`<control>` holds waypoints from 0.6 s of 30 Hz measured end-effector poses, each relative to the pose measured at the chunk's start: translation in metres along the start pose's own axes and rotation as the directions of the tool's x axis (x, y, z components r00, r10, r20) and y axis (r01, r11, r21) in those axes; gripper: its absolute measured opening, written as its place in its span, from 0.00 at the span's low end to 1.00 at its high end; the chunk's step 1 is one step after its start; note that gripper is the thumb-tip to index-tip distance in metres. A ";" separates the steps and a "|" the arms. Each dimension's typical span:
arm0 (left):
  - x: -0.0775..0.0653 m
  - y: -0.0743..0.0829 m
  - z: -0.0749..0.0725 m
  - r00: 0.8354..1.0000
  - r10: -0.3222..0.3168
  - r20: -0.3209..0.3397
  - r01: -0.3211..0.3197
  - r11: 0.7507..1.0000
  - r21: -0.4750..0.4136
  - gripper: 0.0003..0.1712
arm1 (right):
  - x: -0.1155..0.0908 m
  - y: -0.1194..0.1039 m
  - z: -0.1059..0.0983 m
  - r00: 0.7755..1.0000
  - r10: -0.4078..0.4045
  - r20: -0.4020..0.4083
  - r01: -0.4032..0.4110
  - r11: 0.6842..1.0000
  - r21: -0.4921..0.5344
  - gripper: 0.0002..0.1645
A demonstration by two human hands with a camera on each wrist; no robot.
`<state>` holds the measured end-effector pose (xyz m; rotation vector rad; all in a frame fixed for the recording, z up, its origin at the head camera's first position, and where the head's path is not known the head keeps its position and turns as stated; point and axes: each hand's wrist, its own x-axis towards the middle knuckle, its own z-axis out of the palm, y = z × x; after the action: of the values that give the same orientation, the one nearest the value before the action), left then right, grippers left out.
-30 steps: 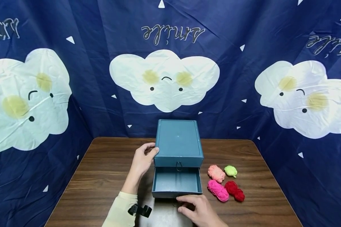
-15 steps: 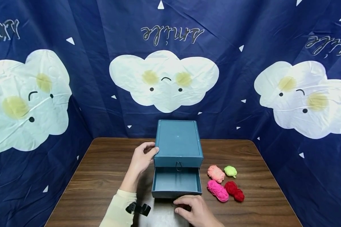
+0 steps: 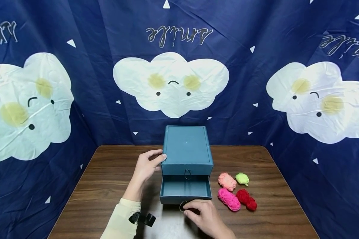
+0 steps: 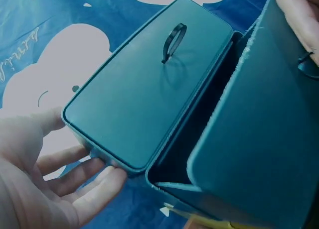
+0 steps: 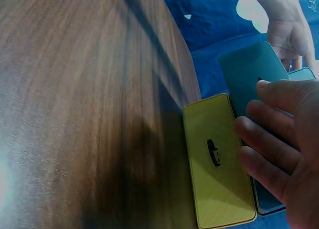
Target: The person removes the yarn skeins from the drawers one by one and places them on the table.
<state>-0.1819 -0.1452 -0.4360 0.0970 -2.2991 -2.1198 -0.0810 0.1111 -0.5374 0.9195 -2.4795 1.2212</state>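
A teal drawer box (image 3: pixel 186 146) stands on the table. Its upper drawer front (image 4: pixel 134 84), with a dark loop handle (image 4: pixel 174 42), is closed; below it a teal drawer (image 3: pixel 185 199) is partly pulled out, bare inside. My left hand (image 3: pixel 146 164) steadies the box's left side, thumb near the top edge. My right hand (image 3: pixel 204 214) is at the pulled-out drawer's front, fingertips beside its thin loop (image 3: pixel 181 205); the exact contact is partly hidden. In the right wrist view its fingers look fairly straight. A yellow drawer front (image 5: pixel 217 184) with a black pull lies beneath.
Right of the box lie yarn bundles: peach (image 3: pixel 227 181), lime (image 3: pixel 242 179), hot pink (image 3: pixel 229 199) and red (image 3: pixel 246 199). Brown wood tabletop (image 3: pixel 113 179) surrounds the box. A blue cloud-print curtain (image 3: pixel 245 20) hangs behind and at the sides.
The pulled-out drawer has slid slightly inward, with my right hand following its front. More of its loop shows beside the fingers. My left hand keeps its hold on the box side.
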 end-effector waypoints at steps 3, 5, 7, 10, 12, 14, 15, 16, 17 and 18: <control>0.001 -0.001 -0.002 1.000 -0.002 0.030 0.002 1.000 -0.011 0.26 | 0.005 0.001 0.000 1.000 0.003 -0.029 -0.004 1.000 -0.023 0.10; 0.001 -0.001 -0.004 0.999 -0.007 0.043 0.008 1.000 -0.018 0.26 | 0.008 0.003 -0.001 0.999 0.005 -0.041 -0.006 0.999 -0.040 0.10; 0.002 -0.002 -0.004 0.999 -0.013 0.048 0.014 1.000 -0.019 0.26 | 0.012 0.004 -0.001 0.999 0.006 -0.049 -0.009 0.998 -0.055 0.10; 0.004 -0.002 -0.004 0.998 -0.025 0.049 0.026 1.000 -0.011 0.26 | 0.017 0.007 -0.002 0.999 0.011 -0.052 -0.015 0.997 -0.076 0.11; 0.004 -0.002 -0.004 0.998 -0.033 0.053 0.033 0.999 -0.002 0.26 | 0.021 0.009 -0.003 0.998 0.025 -0.050 -0.029 0.996 -0.085 0.11; 0.004 0.000 -0.004 0.998 -0.039 0.059 0.038 0.999 0.012 0.26 | 0.025 0.011 -0.004 0.998 0.038 -0.046 -0.043 0.994 -0.096 0.11; 0.004 0.001 -0.005 0.997 -0.039 0.062 0.038 0.999 0.018 0.26 | 0.027 0.012 -0.004 0.998 0.045 -0.044 -0.049 0.994 -0.102 0.10; 0.004 0.001 -0.005 0.997 -0.038 0.066 0.036 0.999 0.025 0.27 | 0.029 0.013 -0.005 0.998 0.050 -0.042 -0.055 0.992 -0.111 0.10; 0.004 0.002 -0.006 0.997 -0.038 0.071 0.036 0.999 0.029 0.27 | 0.031 0.015 -0.005 0.998 0.054 -0.041 -0.058 0.992 -0.115 0.10; 0.004 0.002 -0.006 0.997 -0.036 0.073 0.034 0.999 0.031 0.27 | 0.033 0.016 -0.006 0.998 0.058 -0.040 -0.062 0.991 -0.120 0.09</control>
<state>-0.1857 -0.1513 -0.4334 0.0611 -2.3878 -2.1412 -0.1171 0.1082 -0.5288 0.7910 -2.5374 1.0816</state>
